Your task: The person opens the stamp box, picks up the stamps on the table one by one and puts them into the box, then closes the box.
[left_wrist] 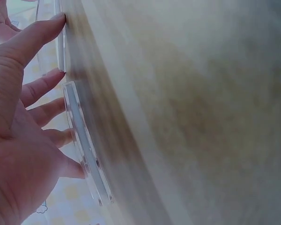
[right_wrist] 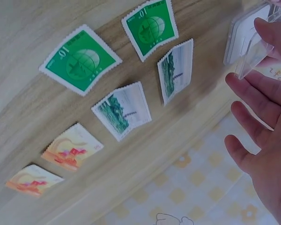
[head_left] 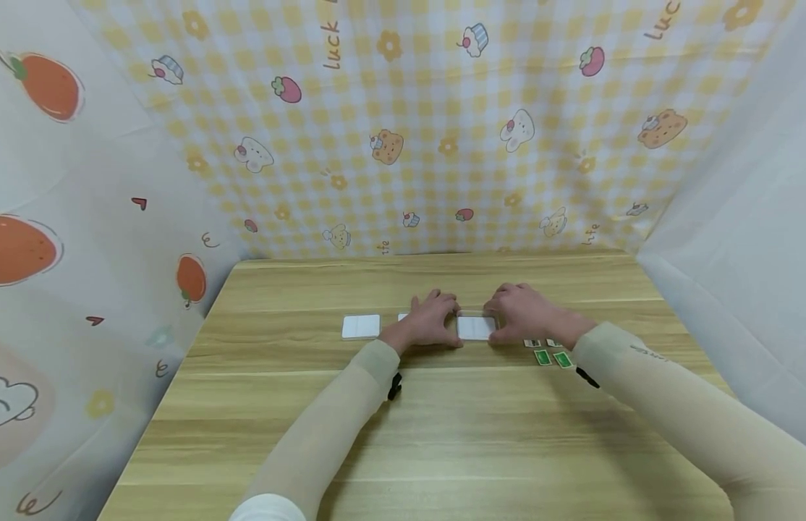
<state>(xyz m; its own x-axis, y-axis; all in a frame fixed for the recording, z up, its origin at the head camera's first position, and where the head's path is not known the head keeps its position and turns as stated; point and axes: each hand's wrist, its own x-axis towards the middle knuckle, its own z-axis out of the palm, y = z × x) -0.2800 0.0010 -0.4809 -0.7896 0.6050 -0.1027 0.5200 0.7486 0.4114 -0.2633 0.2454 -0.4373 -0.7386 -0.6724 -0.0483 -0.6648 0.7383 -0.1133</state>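
Note:
A flat clear plastic case with a white insert (head_left: 476, 328) lies on the table between both hands. My left hand (head_left: 432, 320) holds its left end, thumb at the near corner and index finger at the far one. At the right end, my right hand (head_left: 522, 315) pinches a clear plastic lid (right_wrist: 255, 55) between thumb and fingers; the lid stands tilted from the white insert in the right wrist view. Beside the left hand's other fingers lies a second case (left_wrist: 86, 143), mostly hidden by that hand in the head view.
Another white-filled case (head_left: 360, 327) lies farther left. Under the right wrist are several stamps: green globe stamps (right_wrist: 81, 60), landscape stamps (right_wrist: 122, 111) and orange stamps (right_wrist: 73, 147). A patterned cloth (head_left: 416, 145) hangs behind the wooden table (head_left: 468, 434).

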